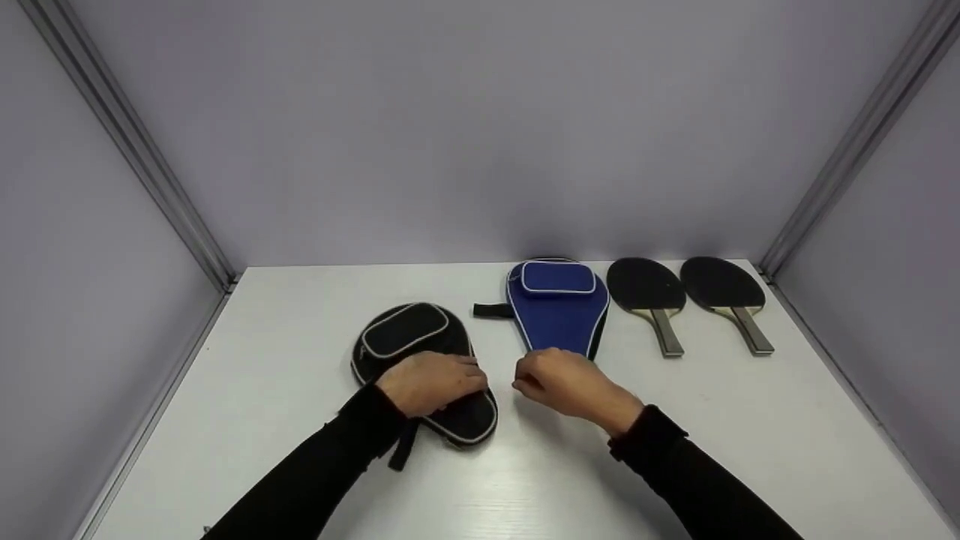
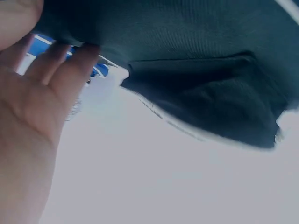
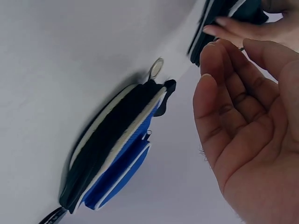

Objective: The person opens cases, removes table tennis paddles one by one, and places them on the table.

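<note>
Two black sleeves (image 1: 345, 457) are reaching in from the near edge over a smooth white table (image 1: 285, 352). The left hand (image 1: 431, 382) is holding the narrower end of a black fabric paddle-shaped case with pale piping (image 1: 405, 330), its fingers curling over the case's right edge. That case is lying tilted on the table, left of centre, its rounded, pocketed end pointing away and its short black strap (image 1: 403, 448) sticking out toward the viewer.

To its right, apart from it, the right hand (image 1: 570, 382) is hovering with fingers loosely bending and palm hollowing; it is hiding the narrow tip of a blue fabric paddle-shaped case with white piping (image 1: 556, 315). This one is lying just beyond, a black strap (image 1: 492, 310) extending to its left.

Farther right, two black table-tennis paddles with wooden handles (image 1: 646, 289) are lying side by side, handles pointing nearer. A plain pale wall (image 1: 480, 150) is rising behind.
</note>
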### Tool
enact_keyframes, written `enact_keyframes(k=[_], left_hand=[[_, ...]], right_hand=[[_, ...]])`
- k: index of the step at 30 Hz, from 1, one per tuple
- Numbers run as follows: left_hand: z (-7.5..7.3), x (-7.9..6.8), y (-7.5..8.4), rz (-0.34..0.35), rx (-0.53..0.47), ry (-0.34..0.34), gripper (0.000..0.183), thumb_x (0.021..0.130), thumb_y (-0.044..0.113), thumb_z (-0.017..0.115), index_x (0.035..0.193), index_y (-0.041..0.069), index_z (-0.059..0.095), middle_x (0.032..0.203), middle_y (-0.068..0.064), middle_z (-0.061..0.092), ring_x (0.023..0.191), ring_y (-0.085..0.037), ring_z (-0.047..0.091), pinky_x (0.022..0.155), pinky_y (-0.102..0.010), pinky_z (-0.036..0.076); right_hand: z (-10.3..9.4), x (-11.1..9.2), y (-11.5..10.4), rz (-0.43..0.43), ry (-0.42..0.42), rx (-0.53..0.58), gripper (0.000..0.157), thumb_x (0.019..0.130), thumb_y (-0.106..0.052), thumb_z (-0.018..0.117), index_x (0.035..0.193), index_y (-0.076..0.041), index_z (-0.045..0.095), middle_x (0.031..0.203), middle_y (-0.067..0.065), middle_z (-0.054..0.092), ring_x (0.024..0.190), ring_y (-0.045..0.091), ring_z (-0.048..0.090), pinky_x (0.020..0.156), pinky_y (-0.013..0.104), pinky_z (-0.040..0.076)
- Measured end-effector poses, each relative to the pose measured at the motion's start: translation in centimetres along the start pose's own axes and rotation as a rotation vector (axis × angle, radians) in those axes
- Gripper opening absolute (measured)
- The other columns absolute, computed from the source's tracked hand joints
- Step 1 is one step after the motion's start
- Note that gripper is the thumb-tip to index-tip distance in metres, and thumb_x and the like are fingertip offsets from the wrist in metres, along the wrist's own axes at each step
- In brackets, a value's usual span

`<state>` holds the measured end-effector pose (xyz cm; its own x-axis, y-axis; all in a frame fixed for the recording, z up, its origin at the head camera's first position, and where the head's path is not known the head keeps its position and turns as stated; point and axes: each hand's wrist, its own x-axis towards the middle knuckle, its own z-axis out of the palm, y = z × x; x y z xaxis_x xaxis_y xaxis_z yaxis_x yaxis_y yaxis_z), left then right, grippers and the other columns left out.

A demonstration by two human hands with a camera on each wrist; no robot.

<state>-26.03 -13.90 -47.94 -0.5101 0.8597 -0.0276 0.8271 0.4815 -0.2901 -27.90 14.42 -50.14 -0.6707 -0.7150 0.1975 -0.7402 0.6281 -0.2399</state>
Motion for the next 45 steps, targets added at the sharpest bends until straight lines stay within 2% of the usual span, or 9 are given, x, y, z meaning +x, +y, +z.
enact_keyframes(k=[1, 5, 9, 16, 21, 24, 28, 39, 45], left_hand=[[-1.3, -0.2, 0.5, 0.007, 0.013, -0.007, 0.046, 0.094, 0.010, 0.094, 0.136, 0.021, 0.078, 0.142, 0.008, 0.085, 0.142, -0.015, 0.078, 0.108, -0.029, 0.069], [-1.1, -0.3, 0.9, 0.054, 0.052, -0.032, 0.039, 0.105, 0.010, 0.079, 0.142, 0.025, 0.078, 0.148, 0.010, 0.083, 0.147, -0.011, 0.074, 0.113, -0.026, 0.067], [-0.9, -0.7, 1.1, 0.116, 0.107, -0.065, 0.043, 0.107, 0.013, 0.078, 0.148, 0.029, 0.076, 0.155, 0.012, 0.080, 0.155, -0.010, 0.069, 0.121, -0.026, 0.063], [-0.1, -1.8, 1.2, 0.254, 0.223, 0.035, 0.042, 0.112, 0.016, 0.073, 0.151, 0.031, 0.074, 0.158, 0.019, 0.076, 0.157, -0.007, 0.066, 0.130, -0.028, 0.056], [0.2, -2.1, 0.9, 0.301, 0.240, 0.092, 0.042, 0.109, 0.016, 0.077, 0.148, 0.030, 0.073, 0.155, 0.018, 0.077, 0.155, -0.008, 0.068, 0.133, -0.029, 0.054], [0.4, -2.3, 0.7, 0.315, 0.240, 0.124, 0.043, 0.107, 0.014, 0.080, 0.147, 0.029, 0.072, 0.154, 0.016, 0.078, 0.154, -0.008, 0.069, 0.134, -0.031, 0.054], [0.7, -2.7, 0.4, 0.319, 0.244, 0.165, 0.046, 0.106, 0.012, 0.080, 0.149, 0.028, 0.072, 0.153, 0.014, 0.078, 0.153, -0.009, 0.069, 0.136, -0.033, 0.053], [0.9, -3.2, -0.1, 0.324, 0.262, 0.254, 0.046, 0.103, 0.009, 0.080, 0.146, 0.025, 0.073, 0.149, 0.010, 0.079, 0.147, -0.010, 0.072, 0.137, -0.035, 0.052], [0.7, -3.4, -0.4, 0.313, 0.295, 0.290, 0.043, 0.102, 0.009, 0.080, 0.142, 0.024, 0.073, 0.146, 0.010, 0.078, 0.144, -0.010, 0.072, 0.136, -0.034, 0.052]], right_hand=[[0.1, 0.0, 0.2, -0.002, 0.003, -0.002, 0.014, 0.109, -0.013, 0.080, 0.095, -0.013, 0.084, 0.091, -0.001, 0.083, 0.086, 0.018, 0.081, 0.074, 0.039, 0.069], [0.3, 0.0, 1.1, -0.009, 0.005, -0.012, 0.008, 0.108, -0.011, 0.081, 0.102, -0.012, 0.085, 0.098, 0.001, 0.085, 0.093, 0.021, 0.084, 0.080, 0.041, 0.071], [0.6, 0.0, 1.8, -0.032, -0.001, -0.024, 0.005, 0.109, -0.011, 0.081, 0.110, -0.011, 0.086, 0.107, 0.003, 0.086, 0.100, 0.023, 0.085, 0.086, 0.043, 0.072], [1.1, 0.0, 2.8, -0.153, 0.028, -0.081, 0.017, 0.105, -0.007, 0.084, 0.121, -0.008, 0.087, 0.118, 0.004, 0.088, 0.110, 0.022, 0.087, 0.096, 0.042, 0.073], [1.2, 0.2, 2.7, -0.253, 0.021, -0.110, 0.026, 0.106, -0.007, 0.084, 0.132, -0.009, 0.086, 0.129, 0.005, 0.088, 0.121, 0.023, 0.086, 0.104, 0.041, 0.072], [1.5, 0.2, 2.5, -0.288, 0.007, -0.117, 0.030, 0.107, -0.008, 0.083, 0.138, -0.010, 0.084, 0.137, 0.005, 0.087, 0.128, 0.022, 0.084, 0.108, 0.041, 0.071], [1.8, 0.3, 2.2, -0.314, 0.008, -0.110, 0.027, 0.109, -0.010, 0.081, 0.136, -0.012, 0.086, 0.141, 0.004, 0.087, 0.130, 0.022, 0.084, 0.109, 0.041, 0.070], [2.3, 0.3, 0.8, -0.425, -0.016, -0.132, 0.021, 0.112, -0.016, 0.079, 0.130, -0.017, 0.089, 0.135, -0.002, 0.088, 0.127, 0.016, 0.084, 0.108, 0.033, 0.070], [2.5, 0.3, 0.4, -0.431, -0.026, -0.119, 0.021, 0.110, -0.016, 0.080, 0.129, -0.019, 0.090, 0.136, -0.004, 0.088, 0.127, 0.014, 0.084, 0.104, 0.032, 0.071]])
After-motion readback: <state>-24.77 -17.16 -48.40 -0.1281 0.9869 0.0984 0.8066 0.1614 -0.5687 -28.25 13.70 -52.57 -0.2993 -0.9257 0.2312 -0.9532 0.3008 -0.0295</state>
